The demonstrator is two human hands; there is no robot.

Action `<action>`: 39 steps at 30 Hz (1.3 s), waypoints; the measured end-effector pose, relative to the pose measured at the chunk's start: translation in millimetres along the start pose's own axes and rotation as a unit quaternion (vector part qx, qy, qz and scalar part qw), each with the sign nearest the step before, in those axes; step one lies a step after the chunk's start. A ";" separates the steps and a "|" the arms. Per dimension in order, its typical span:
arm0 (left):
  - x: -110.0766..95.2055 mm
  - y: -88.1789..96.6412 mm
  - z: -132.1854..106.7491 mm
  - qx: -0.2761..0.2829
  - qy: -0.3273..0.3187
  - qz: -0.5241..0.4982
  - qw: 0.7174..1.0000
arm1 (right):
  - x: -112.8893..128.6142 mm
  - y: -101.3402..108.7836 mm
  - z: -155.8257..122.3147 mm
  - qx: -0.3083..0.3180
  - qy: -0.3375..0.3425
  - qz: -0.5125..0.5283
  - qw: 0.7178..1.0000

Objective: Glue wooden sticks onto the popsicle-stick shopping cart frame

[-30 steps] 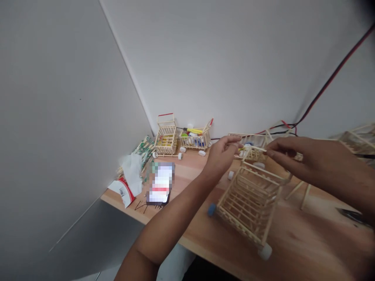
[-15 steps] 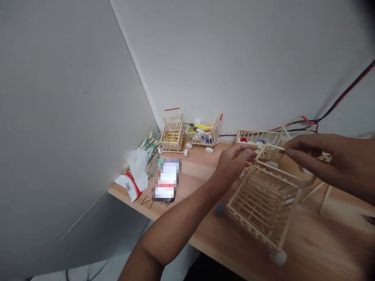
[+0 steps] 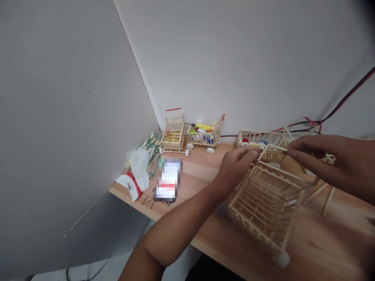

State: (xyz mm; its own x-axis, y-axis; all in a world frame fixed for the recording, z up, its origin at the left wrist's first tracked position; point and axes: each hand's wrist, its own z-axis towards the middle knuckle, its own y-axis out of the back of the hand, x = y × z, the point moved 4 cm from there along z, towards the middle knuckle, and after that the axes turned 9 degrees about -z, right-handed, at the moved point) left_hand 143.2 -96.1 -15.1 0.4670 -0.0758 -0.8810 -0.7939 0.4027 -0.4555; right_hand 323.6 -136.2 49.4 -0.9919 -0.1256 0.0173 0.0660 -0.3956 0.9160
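A large cart of thin wooden sticks [image 3: 266, 207] hangs tilted above the table in front of me. It has a white wheel [image 3: 281, 259] at its near corner and a dark blue wheel [image 3: 221, 210] at its left corner. My left hand [image 3: 237, 166] grips the cart's upper left edge with its fingertips. My right hand [image 3: 318, 156] pinches a stick at the cart's upper right corner between thumb and fingers. The cart's underside faces me, and its far side is partly hidden by my hands.
The wooden table [image 3: 310, 242] holds several small stick carts [image 3: 174, 134] along the back wall, a phone with a blurred screen [image 3: 167, 181], a tissue [image 3: 139, 168] and a red-and-white packet [image 3: 129, 186]. Black and red cables [image 3: 336, 99] run along the wall at right.
The view has swung slightly, shifting the table's contents rightward. The cart has turned a little in my hands, and both hands have moved with it.
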 end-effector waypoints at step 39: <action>0.4 -3.0 -8.7 0.014 -0.023 0.061 0.998 | 25.3 21.7 1.2 0.030 -0.049 0.051 0.997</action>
State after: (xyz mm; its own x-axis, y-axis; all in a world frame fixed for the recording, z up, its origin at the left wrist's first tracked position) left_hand 142.3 -105.2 -15.2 0.3856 0.0169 -0.9225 -0.8351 0.4315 -0.3412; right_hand 299.8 -146.8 70.3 -0.9864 -0.0713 0.1480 0.1634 -0.3302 0.9297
